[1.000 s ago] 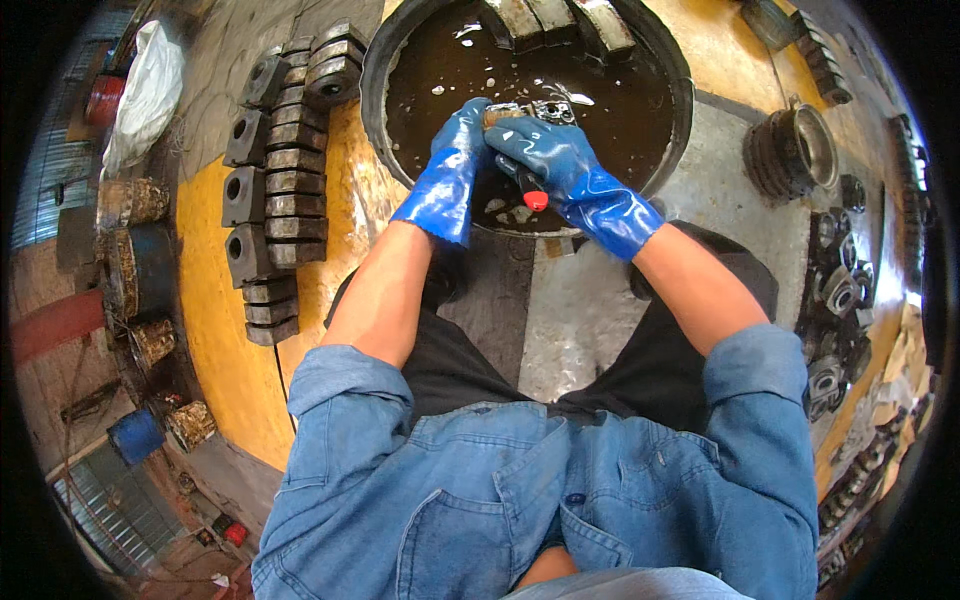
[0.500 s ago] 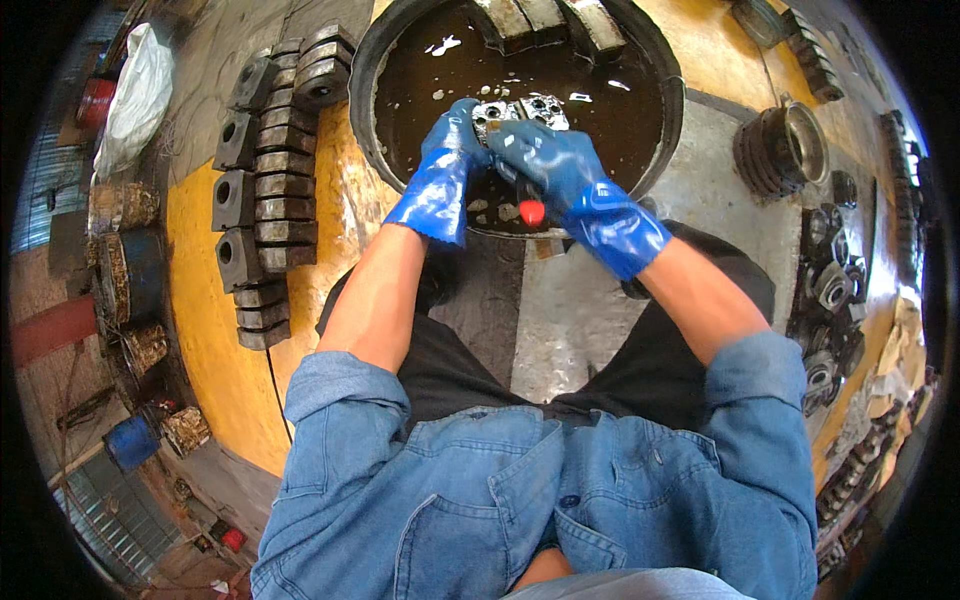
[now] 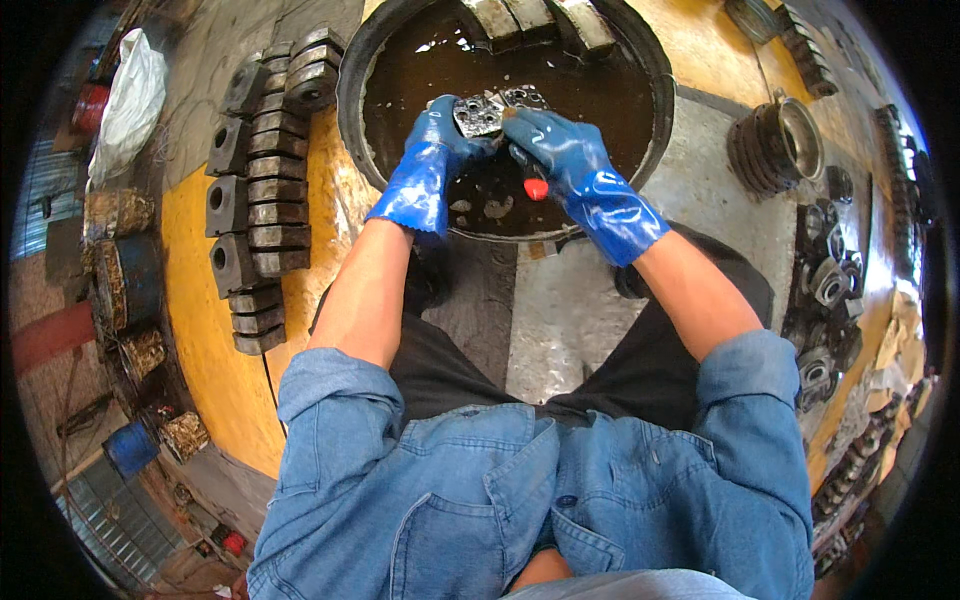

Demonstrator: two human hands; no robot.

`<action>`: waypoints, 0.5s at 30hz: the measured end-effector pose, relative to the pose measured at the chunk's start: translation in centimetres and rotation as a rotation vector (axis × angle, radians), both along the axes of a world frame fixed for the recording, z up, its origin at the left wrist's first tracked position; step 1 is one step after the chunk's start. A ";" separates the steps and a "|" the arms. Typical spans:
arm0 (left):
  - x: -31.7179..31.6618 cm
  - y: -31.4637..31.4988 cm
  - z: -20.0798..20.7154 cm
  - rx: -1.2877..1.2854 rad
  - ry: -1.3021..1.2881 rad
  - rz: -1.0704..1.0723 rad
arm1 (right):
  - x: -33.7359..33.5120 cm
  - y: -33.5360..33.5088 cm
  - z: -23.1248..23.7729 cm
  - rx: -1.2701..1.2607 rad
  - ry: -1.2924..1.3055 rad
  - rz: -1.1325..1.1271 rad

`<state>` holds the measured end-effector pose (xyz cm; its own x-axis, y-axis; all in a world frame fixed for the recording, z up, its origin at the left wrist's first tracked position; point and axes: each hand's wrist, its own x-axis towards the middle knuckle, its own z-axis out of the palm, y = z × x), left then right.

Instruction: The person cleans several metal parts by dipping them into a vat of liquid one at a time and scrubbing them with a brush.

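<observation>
the left hand (image 3: 437, 130), in a smooth, wet blue rubber glove, has its fingers curled around a metal piece (image 3: 478, 117) — grey, shiny, flat-faced and pierced with round holes. a second holed face shows just beyond it; whether that is one part or two, i cannot tell. the right hand (image 3: 560, 148), gloved the same, is closed around a tool (image 3: 536, 189) with one rounded, glossy red end; its working tip is hidden. its fingertips meet the metal piece's right side.

both hands and the metal piece are above a round tub (image 3: 664, 95) with a dark, thick rim, holding murky brown liquid (image 3: 610, 120) with pale flecks. three curved metal blocks (image 3: 583, 28) sit at its far side.

to the left, four chunky grey blocks (image 3: 231, 216), each with a round hole, form an outer row — beside a column of narrower, dull metal blocks (image 3: 278, 190). to the right stands one ribbed metal cylinder (image 3: 758, 150), its mouth open and round.
</observation>
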<state>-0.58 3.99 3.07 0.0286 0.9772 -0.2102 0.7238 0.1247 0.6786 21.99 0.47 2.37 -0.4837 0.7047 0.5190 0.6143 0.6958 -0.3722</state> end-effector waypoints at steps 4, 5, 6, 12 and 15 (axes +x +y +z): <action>-0.1 -0.3 0.7 -0.023 0.057 0.040 | -1.3 -0.5 1.8 0.012 -0.018 -0.014; -0.2 -0.3 0.5 -0.016 0.033 0.038 | -1.4 -0.7 2.6 0.009 -0.035 -0.006; -0.4 -0.3 0.4 -0.010 0.009 0.036 | -1.2 -0.4 2.1 0.013 -0.076 -0.018; -1.3 0.8 -3.1 0.067 0.037 -0.063 | 1.6 4.6 -0.7 -0.238 -0.197 -0.179; -1.4 0.5 -3.3 0.071 0.046 -0.077 | 1.3 3.6 -0.6 -0.078 -0.045 -0.059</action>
<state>-1.97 4.54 -0.21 0.0965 0.9850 -0.1432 0.7598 0.0200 0.6499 23.28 4.07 1.74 -0.4620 0.7698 0.4405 0.6702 0.6283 -0.3950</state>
